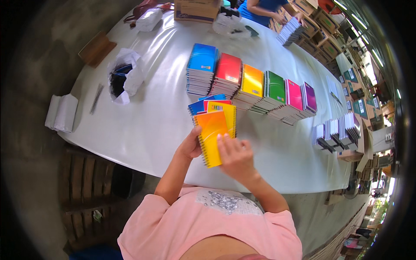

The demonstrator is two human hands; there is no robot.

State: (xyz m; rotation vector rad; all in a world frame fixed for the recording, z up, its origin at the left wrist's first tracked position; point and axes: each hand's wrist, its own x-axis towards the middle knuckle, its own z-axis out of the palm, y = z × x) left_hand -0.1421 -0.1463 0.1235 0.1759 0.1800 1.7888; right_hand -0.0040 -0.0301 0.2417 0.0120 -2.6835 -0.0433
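My left hand (190,144) grips the spiral edge of a yellow-orange spiral notebook (211,125), its thumb at the cover's edge. Across the right side of that cover lie the fingers of my right hand (236,156), apart and slightly blurred. Beneath and beyond this notebook, a few more fan out: another yellow notebook (229,115), a red one (201,107) and a blue one (196,108). How these are supported is hidden. Just past them stand stacks of spiral notebooks, among them blue (202,58), red (229,69), yellow (252,82) and green (274,87).
Pink (294,93) and purple (309,97) stacks end the row. Notebook piles (336,133) stand at the table's right. On the left are an open white plastic bag (132,84), a loose spiral wire (96,99) and a white bundle (62,113). Across the table, another person's hands hold notebooks (290,31).
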